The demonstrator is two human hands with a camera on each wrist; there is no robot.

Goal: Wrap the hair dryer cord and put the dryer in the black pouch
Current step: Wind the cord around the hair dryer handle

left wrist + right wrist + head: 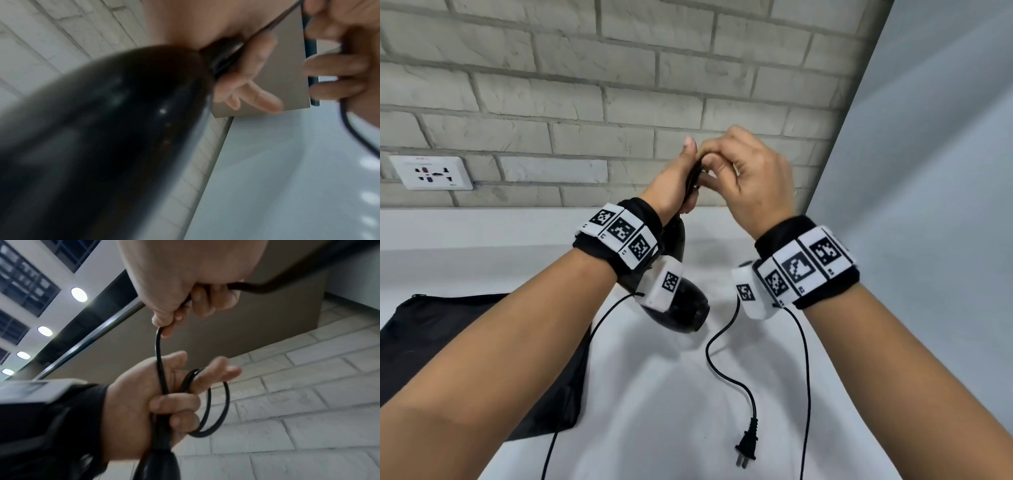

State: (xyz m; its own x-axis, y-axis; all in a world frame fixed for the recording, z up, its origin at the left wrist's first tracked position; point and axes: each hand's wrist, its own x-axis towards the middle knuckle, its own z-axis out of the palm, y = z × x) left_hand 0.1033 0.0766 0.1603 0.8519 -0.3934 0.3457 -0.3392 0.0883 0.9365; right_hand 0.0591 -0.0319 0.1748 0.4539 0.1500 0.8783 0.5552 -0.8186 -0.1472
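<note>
Left hand (677, 178), centre of the head view, is curled round the handle of the hair dryer (681, 308). The dryer hangs body-down under that wrist, prob. so the handle end stays up where cord loops can be laid. The right-wrist view shows two or so loops of the cord (207, 410) already gathered at the left hand, with its index finger stuck out through them, likely as a peg to keep them from slipping.

Right hand (750, 178) sits just right of the left, nearly touching; thumb & fingers pinch the cord and feed it across. Holding it close to the coil looks meant to keep each turn short & tidy.

The rest of the cord drops down the middle of the head view in an S to the plug (747, 445), lower centre, lying on the white table (654, 394). Slack, so there's room to pull more in w/o snagging. Thin wrist-cam wires hang nearby & could be mistaken for it.

The black pouch (482, 359) lies flat at lower left on the table, just beside the dryer's hanging body; can't tell if its zip is open. Brick wall w/ a socket (431, 172) at upper left is close behind the hands; a plain panel closes off the right side. Free room is mostly toward the bottom of the frame.
</note>
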